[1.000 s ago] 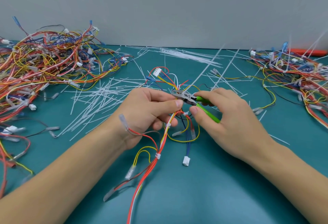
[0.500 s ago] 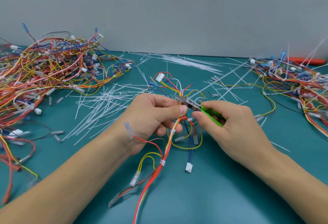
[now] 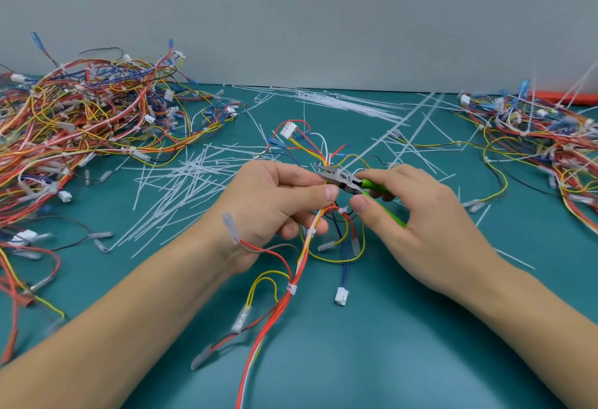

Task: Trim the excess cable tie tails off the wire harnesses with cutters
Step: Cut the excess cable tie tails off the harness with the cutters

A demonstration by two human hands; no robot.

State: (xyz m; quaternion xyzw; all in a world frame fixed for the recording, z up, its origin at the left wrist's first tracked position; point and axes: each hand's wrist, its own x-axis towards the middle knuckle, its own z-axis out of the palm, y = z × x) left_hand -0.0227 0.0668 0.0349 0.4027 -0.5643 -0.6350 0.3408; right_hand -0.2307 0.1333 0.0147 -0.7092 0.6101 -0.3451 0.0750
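The left hand [image 3: 275,204] pinches the wire harness [image 3: 310,237] taut just beside the cutters [image 3: 343,178], which the right hand [image 3: 417,214] grips, presumably steadying a tie for trimming.

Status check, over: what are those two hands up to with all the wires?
Left hand grips wire harness. Right hand holds green-handled cutters, nose at the bundle. Cut tie tails litter the mat; nothing blocking.

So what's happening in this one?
A person is trimming cable ties on a wire harness over a teal table. The left hand grips the harness; the right hand holds green-handled cutters at the bundle. Cut tails litter the table, with harness piles at left and right.
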